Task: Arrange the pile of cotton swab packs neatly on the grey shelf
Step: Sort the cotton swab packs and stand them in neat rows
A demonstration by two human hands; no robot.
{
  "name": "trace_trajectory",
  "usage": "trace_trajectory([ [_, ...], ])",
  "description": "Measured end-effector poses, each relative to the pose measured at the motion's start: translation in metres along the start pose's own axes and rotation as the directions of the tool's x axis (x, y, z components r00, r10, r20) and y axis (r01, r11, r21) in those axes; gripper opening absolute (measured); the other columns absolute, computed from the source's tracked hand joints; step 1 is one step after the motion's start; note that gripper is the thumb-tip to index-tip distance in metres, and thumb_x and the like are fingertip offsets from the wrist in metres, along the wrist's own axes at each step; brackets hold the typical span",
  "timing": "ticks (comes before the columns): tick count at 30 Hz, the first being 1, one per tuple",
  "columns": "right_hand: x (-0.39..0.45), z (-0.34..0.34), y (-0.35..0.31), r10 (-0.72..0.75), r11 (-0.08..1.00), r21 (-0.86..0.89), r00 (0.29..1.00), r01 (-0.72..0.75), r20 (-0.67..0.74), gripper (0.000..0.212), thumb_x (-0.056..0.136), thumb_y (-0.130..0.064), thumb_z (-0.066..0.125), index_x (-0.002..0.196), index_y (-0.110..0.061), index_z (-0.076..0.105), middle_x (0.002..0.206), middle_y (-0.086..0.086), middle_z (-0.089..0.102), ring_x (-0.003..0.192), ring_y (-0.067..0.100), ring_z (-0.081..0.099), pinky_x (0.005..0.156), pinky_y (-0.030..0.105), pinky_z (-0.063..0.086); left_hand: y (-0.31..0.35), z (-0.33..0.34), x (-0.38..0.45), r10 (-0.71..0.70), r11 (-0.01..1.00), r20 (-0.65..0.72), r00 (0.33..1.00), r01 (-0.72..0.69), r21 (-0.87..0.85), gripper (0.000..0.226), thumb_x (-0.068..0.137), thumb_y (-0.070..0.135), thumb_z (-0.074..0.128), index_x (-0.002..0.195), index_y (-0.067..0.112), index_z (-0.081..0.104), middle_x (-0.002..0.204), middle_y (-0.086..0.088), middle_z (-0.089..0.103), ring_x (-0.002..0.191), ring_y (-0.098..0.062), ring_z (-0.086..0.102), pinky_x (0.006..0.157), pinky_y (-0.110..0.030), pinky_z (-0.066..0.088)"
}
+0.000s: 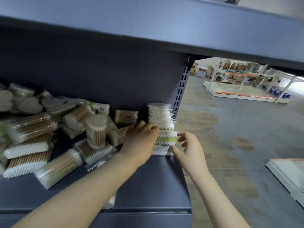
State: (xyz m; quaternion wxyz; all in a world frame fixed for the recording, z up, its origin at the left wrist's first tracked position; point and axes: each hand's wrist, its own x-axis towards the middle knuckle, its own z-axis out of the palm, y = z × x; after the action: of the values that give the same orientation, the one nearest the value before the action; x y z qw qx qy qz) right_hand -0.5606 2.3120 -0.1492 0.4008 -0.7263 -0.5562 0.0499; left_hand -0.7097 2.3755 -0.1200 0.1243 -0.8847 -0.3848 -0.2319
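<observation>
A loose pile of cotton swab packs covers the left half of the grey shelf. At the shelf's right end a row of packs stands upright against the back panel. The front pack, with a green label, stands at the head of that row. My left hand grips its left side, fingers curled over the top. My right hand pinches its right edge between thumb and fingertips. A round tub of swabs stands upright in the pile.
The shelf above overhangs close overhead. A slotted upright marks the shelf's right end, with open floor beyond. White store racks stand far off; a white shelf board lies at right.
</observation>
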Motion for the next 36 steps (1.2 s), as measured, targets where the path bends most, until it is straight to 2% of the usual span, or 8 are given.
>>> trace_trajectory([
  [5, 0.009, 0.005, 0.004, 0.018, 1.0, -0.026, 0.999, -0.017, 0.036, 0.042, 0.077, -0.021, 0.067, 0.117, -0.02, 0.055, 0.097, -0.004, 0.052, 0.094, 0.014, 0.051, 0.075, 0.025, 0.039, -0.002, 0.008, 0.002, -0.017, 1.0, -0.024, 1.0, 0.017, -0.015, 0.038, 0.043, 0.018, 0.087, 0.076, 0.016, 0.068, 0.076, 0.0, 0.061, 0.069, -0.025, 0.06, 0.054, -0.032, 0.047],
  [8, 0.012, 0.009, 0.003, 0.023, 1.0, -0.021, 0.997, -0.022, 0.077, 0.039, 0.077, -0.02, 0.067, 0.115, -0.021, 0.056, 0.092, -0.006, 0.051, 0.082, 0.01, 0.048, 0.069, 0.022, 0.034, -0.003, 0.01, 0.003, -0.038, 0.999, -0.019, 0.999, 0.038, -0.015, 0.039, 0.047, 0.024, 0.087, 0.08, 0.016, 0.068, 0.08, -0.001, 0.06, 0.074, -0.026, 0.06, 0.057, -0.034, 0.046],
  [12, 0.012, 0.011, 0.002, 0.02, 1.0, -0.008, 0.997, -0.019, 0.075, 0.033, 0.078, -0.019, 0.066, 0.11, -0.02, 0.058, 0.084, -0.01, 0.052, 0.069, 0.004, 0.044, 0.059, 0.018, 0.031, -0.004, 0.011, 0.005, -0.027, 1.0, -0.033, 0.999, 0.027, -0.015, 0.041, 0.043, 0.022, 0.089, 0.078, 0.015, 0.068, 0.077, -0.001, 0.061, 0.07, -0.026, 0.061, 0.054, -0.034, 0.047],
  [21, 0.006, 0.015, -0.005, 0.006, 0.999, -0.04, 0.996, -0.002, 0.092, 0.028, 0.081, -0.018, 0.062, 0.108, -0.022, 0.059, 0.079, -0.006, 0.052, 0.078, 0.012, 0.05, 0.06, 0.023, 0.031, -0.006, 0.014, 0.001, -0.055, 0.998, -0.076, 0.996, 0.053, -0.036, 0.042, 0.04, 0.012, 0.087, 0.078, 0.014, 0.067, 0.075, -0.002, 0.06, 0.067, -0.026, 0.061, 0.049, -0.031, 0.047],
  [26, -0.003, 0.014, -0.01, 0.067, 0.998, -0.002, 0.998, -0.067, 0.017, 0.049, 0.079, -0.02, 0.066, 0.124, -0.02, 0.045, 0.098, -0.003, 0.047, 0.089, 0.019, 0.052, 0.07, 0.027, 0.037, -0.01, 0.003, -0.009, -0.089, 0.995, -0.104, 0.991, 0.084, -0.05, 0.063, 0.04, 0.02, 0.087, 0.098, 0.007, 0.068, 0.081, -0.008, 0.062, 0.064, -0.029, 0.061, 0.047, -0.029, 0.047],
  [28, -0.008, 0.011, -0.016, 0.085, 0.995, 0.051, 0.996, -0.083, -0.029, 0.043, 0.079, -0.017, 0.067, 0.115, -0.019, 0.044, 0.096, -0.004, 0.044, 0.084, 0.016, 0.048, 0.069, 0.027, 0.035, -0.015, -0.002, -0.014, -0.107, 0.994, -0.115, 0.988, 0.102, -0.048, 0.067, 0.042, 0.021, 0.086, 0.103, 0.006, 0.067, 0.084, -0.01, 0.063, 0.067, -0.03, 0.062, 0.048, -0.03, 0.048],
  [32, -0.02, 0.013, -0.035, 0.034, 0.995, 0.096, 0.999, -0.031, -0.032, 0.026, 0.077, -0.009, 0.062, 0.09, -0.021, 0.042, 0.082, -0.005, 0.048, 0.069, 0.012, 0.045, 0.055, 0.021, 0.028, -0.027, -0.014, -0.028, -0.158, 0.984, -0.087, 0.984, 0.149, -0.101, 0.052, 0.049, 0.017, 0.083, 0.098, 0.008, 0.067, 0.089, -0.011, 0.061, 0.072, -0.033, 0.061, 0.051, -0.035, 0.05],
  [36, -0.026, 0.019, -0.056, -0.023, 0.999, 0.049, 0.999, 0.022, 0.027, 0.02, 0.077, -0.011, 0.059, 0.087, -0.02, 0.045, 0.079, -0.002, 0.053, 0.068, 0.016, 0.046, 0.055, 0.026, 0.027, -0.042, -0.027, -0.046, -0.18, 0.974, -0.096, 0.979, 0.164, -0.159, 0.025, 0.059, 0.015, 0.076, 0.083, 0.011, 0.069, 0.088, -0.01, 0.06, 0.073, -0.035, 0.058, 0.056, -0.04, 0.051],
])
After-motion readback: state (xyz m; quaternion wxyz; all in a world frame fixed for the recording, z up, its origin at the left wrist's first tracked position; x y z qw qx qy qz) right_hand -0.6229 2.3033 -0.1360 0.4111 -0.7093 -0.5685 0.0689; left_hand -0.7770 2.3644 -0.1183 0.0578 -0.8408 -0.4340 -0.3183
